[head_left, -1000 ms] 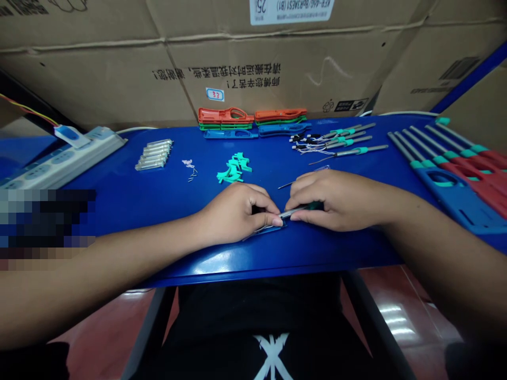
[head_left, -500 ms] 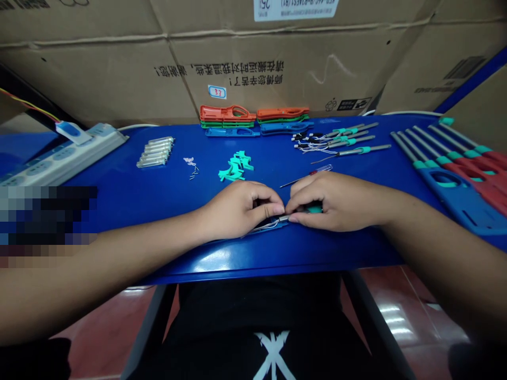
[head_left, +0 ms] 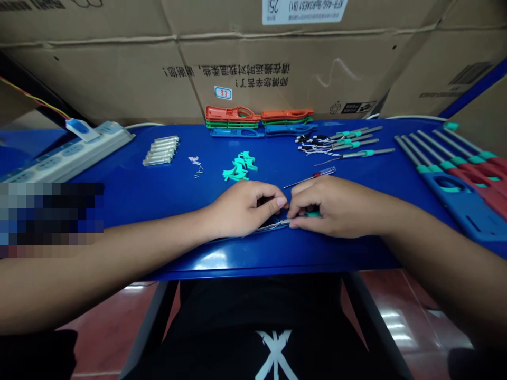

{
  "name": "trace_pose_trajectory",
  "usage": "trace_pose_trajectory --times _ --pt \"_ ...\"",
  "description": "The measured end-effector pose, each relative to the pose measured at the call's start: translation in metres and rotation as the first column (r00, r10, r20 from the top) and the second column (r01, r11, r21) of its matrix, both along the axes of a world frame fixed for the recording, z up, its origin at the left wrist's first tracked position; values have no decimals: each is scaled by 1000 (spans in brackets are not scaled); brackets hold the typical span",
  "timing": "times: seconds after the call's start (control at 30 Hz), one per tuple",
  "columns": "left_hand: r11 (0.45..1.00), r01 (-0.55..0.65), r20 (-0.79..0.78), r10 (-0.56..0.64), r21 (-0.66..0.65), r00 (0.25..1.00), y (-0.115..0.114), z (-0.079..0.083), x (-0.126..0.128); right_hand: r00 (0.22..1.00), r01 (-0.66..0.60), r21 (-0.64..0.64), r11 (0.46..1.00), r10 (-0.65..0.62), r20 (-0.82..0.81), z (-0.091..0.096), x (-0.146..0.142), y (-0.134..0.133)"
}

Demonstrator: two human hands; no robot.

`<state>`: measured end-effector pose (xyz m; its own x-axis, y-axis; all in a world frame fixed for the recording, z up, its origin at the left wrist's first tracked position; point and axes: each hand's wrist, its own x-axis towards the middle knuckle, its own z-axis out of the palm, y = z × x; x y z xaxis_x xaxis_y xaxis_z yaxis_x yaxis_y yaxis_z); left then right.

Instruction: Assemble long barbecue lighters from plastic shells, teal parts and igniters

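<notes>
A blue lighter casing half (head_left: pixel 273 228) lies near the table's front edge, largely hidden under my hands. In it is a thin metal lighter rod (head_left: pixel 283 222) with pale wires running left. My right hand (head_left: pixel 317 206) is closed, thumb and fingertips pinching the rod; a teal part shows under its palm. My left hand (head_left: pixel 253 207) bends over the casing's left part, thumb and index finger pressed together just above the rod. Whatever is between those fingertips is too small to make out. A screwdriver (head_left: pixel 325 172) with a clear and red handle lies just beyond my right hand.
Teal triggers (head_left: pixel 240 168), small screws (head_left: pixel 198 171) and clear fuel tanks (head_left: pixel 160 151) lie left of centre. Coloured casing halves (head_left: pixel 233 117) are stacked against the cardboard (head_left: pixel 130 79). Wired rods (head_left: pixel 356 142) and lighters (head_left: pixel 455 184) lie right; a power strip (head_left: pixel 79 148) stands left.
The view has shifted slightly. My left fingertips have lifted a little off the metal rod, while my right hand stays pinched on it.
</notes>
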<state>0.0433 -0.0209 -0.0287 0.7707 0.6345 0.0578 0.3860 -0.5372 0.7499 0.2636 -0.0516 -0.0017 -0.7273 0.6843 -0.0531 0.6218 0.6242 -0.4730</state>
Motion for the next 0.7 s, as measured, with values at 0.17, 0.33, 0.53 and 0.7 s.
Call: trace_pose_trajectory --times 0.17,0.33,0.53,0.7 --pt "999 -29 62 30 -13 998 0 -1 1 997 56 -37 998 -54 45 2 -4 -3" --pt "987 -46 90 32 157 995 1 21 -13 995 67 -60 996 -63 74 5 -6 -3" --pt "955 210 -146 -182 211 972 -14 31 -48 999 29 -73 997 -25 47 2 -1 -1" --pt "962 170 -129 -145 215 981 -19 17 -56 1000 8 3 1000 -8 21 -1 1 -2"
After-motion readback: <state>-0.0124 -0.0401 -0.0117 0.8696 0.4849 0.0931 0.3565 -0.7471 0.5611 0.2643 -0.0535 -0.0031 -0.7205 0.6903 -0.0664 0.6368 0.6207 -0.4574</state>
